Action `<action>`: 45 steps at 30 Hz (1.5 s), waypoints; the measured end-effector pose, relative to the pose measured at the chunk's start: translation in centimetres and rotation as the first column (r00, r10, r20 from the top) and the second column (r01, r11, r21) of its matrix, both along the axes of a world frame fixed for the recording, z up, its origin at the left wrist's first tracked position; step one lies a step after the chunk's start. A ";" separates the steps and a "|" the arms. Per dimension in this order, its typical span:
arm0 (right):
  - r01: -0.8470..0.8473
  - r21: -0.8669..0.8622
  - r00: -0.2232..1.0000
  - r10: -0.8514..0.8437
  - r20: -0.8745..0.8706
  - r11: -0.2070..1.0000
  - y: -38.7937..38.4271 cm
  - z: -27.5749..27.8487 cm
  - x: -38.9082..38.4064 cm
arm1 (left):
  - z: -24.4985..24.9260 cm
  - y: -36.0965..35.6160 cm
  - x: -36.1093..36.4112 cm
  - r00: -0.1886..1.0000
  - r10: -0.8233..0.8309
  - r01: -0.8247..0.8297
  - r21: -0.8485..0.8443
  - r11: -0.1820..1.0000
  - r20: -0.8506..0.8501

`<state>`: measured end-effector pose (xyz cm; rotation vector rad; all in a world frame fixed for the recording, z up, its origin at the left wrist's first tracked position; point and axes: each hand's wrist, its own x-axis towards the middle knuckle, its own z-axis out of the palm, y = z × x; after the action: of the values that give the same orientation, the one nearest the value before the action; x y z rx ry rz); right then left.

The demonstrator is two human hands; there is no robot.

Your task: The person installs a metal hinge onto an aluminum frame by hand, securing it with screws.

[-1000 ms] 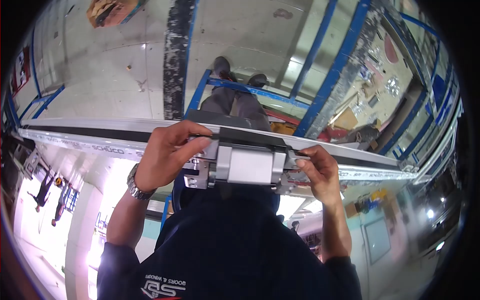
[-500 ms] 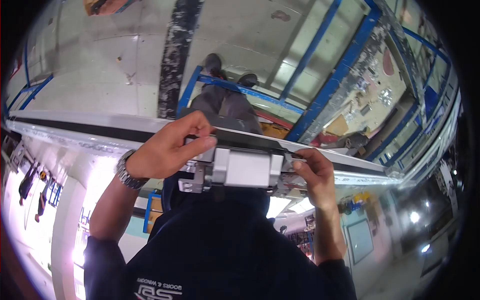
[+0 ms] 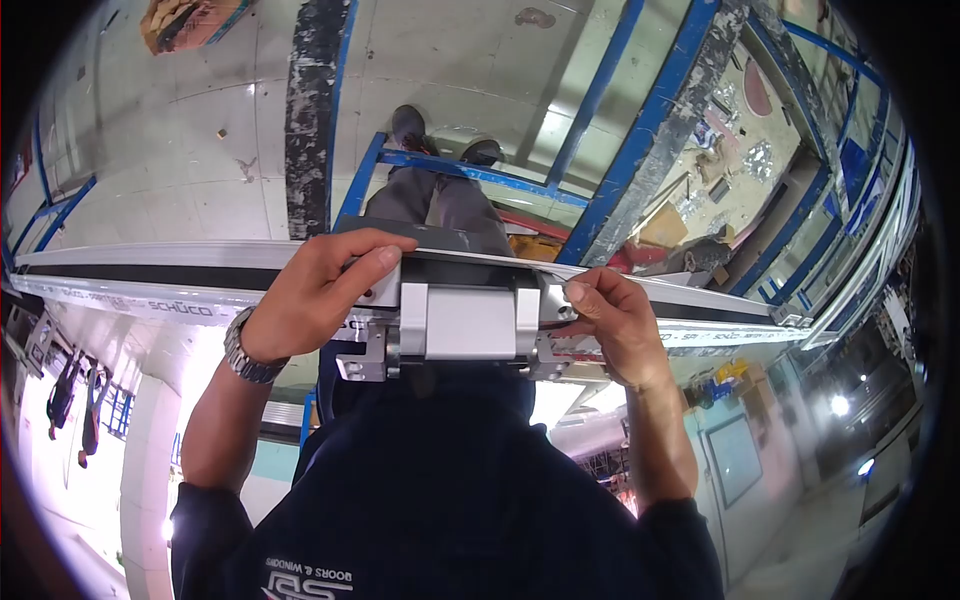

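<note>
A silver, hinge-like metal fitting (image 3: 470, 322) with a broad middle block and brackets at both ends sits against a long white-and-black profile (image 3: 210, 275). At its left end is my left hand (image 3: 320, 290), wearing a metal watch, its thumb pressed on the bracket and its fingers curled over the profile's far edge. My right hand (image 3: 620, 325) pinches the fitting's right end plate between thumb and fingers. A dark strip runs behind the block. The undersides of both brackets and some right fingertips are hidden.
Blue frame bars (image 3: 640, 140) stand beyond the profile, with a scuffed dark-edged beam (image 3: 318, 110) at the upper left. A bin of scraps and offcuts (image 3: 735, 150) lies upper right. My shoes show on the tiled floor. Two people (image 3: 75, 400) stand far off, lower left.
The fitting has moved slightly left in view and lies more level along the profile. My left fingers have stretched further over the edge. My right hand has shifted a little left and up.
</note>
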<state>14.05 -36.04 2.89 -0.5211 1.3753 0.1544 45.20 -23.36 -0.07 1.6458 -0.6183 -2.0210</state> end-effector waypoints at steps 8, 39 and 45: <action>-0.037 0.041 0.999 0.035 0.035 0.999 -1.1 -0.6 -0.4 | -0.1 -0.5 0.0 0.995 -0.052 0.055 -0.033 0.998 0.079; -0.109 -0.006 0.993 0.109 0.049 0.994 -1.9 2.0 1.1 | 2.9 1.0 -0.3 0.966 0.188 -0.187 -0.019 0.982 0.177; -0.134 -0.025 0.990 0.135 0.043 0.991 -1.9 0.8 1.3 | 1.1 1.5 -0.7 0.931 0.198 -0.145 -0.186 0.972 0.307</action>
<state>15.38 -37.93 3.73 -0.6320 1.2996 0.2359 44.46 -21.86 1.01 1.8780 -0.7008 -1.5471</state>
